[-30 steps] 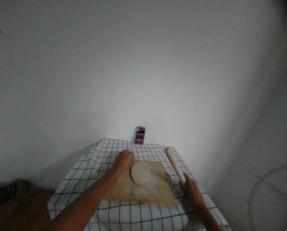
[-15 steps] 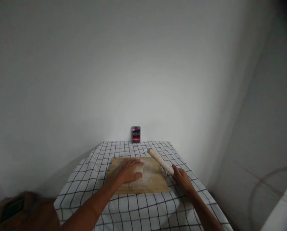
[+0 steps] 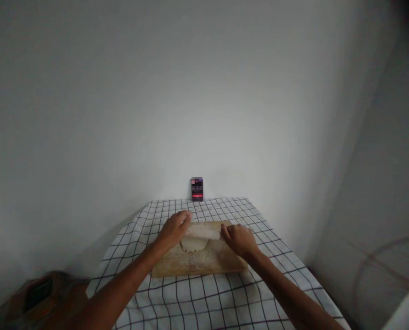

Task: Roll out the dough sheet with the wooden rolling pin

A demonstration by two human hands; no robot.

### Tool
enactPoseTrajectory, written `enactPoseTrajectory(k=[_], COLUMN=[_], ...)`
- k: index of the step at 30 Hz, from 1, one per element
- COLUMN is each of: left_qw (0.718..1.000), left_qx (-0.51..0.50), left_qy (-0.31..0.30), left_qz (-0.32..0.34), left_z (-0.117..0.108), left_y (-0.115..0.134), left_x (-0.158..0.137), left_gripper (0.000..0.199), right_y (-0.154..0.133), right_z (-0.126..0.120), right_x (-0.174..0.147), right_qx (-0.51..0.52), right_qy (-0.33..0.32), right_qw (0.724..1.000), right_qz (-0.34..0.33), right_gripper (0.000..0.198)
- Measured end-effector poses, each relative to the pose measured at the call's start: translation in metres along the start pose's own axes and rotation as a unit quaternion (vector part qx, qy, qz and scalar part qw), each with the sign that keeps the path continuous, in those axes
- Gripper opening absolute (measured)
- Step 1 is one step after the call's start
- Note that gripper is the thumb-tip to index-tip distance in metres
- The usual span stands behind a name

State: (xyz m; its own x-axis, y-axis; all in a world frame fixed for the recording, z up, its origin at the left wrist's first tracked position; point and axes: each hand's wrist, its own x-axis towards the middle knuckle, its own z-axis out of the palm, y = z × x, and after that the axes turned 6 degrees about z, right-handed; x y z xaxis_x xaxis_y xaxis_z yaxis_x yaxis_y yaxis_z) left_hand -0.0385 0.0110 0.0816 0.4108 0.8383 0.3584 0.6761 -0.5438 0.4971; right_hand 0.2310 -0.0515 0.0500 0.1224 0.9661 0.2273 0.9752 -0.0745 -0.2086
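On the desk (image 3: 303,284), draped in a white, dark-gridded cloth (image 3: 177,293) and standing before a pale wall (image 3: 204,105), I see dough (image 3: 193,244) lying flat on a floured wooden board (image 3: 200,268), its far part hidden by the rolling pin (image 3: 204,229). My right hand (image 3: 240,238) wraps its fingers around the pin's right end; my left hand (image 3: 175,229) is at the other, but I cannot tell whether its fingers grip. A pixelated dark panel (image 3: 197,189) stands upright at the far edge, and a blurred object (image 3: 37,295) sits low at left.

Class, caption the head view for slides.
Left hand and right hand at a rolling pin across dough on a board.
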Motion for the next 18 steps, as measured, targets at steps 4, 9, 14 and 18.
enactPoseTrajectory(k=[4, 9, 14, 18], left_qw=[0.991, 0.981, 0.984, 0.976], left_qx=[0.127, 0.192, 0.167, 0.172], left_qy=[-0.034, -0.035, -0.062, -0.084], left_qz=[0.009, -0.009, -0.022, -0.100], left_z=[0.038, 0.054, 0.049, 0.047], left_y=[-0.019, -0.039, -0.040, -0.039], left_x=[-0.020, -0.009, 0.019, 0.037], left_gripper=[0.041, 0.045, 0.039, 0.041], right_y=[-0.027, -0.017, -0.013, -0.014], right_z=[0.010, 0.029, 0.034, 0.038], right_x=[-0.003, 0.013, 0.052, 0.079], right_qx=[-0.022, 0.040, 0.071, 0.082], right_qy=[-0.041, 0.007, -0.044, -0.057], right_qw=[0.998, 0.997, 0.995, 0.994], right_qz=[-0.046, -0.058, -0.045, -0.035], right_gripper=[0.050, 0.032, 0.034, 0.037])
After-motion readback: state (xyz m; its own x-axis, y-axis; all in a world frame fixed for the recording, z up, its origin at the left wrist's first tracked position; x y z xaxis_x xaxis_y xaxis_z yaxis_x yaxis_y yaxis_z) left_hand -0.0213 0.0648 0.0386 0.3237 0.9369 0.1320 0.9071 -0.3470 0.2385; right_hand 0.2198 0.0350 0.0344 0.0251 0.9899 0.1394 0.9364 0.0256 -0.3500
